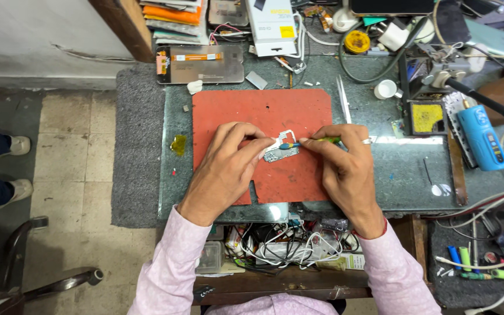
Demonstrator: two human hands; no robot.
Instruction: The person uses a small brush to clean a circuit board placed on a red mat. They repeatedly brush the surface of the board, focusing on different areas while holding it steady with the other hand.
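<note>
Both hands are working over the red mat (298, 111): left hand (228, 166) is pinching a small circuit board (280, 153), right hand (345, 166) is gripping a screwdriver (307, 142), its tip pressing on it.

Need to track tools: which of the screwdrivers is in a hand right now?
The one with the blue-and-green handle, pinched in the right hand over the red mat; the others lie at the bench's right.

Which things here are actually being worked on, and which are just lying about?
In use: left hand steadying small circuit board; right hand holding screwdriver; red mat.
Lying about: tweezers, blue tool, white cup, phone screen.
</note>
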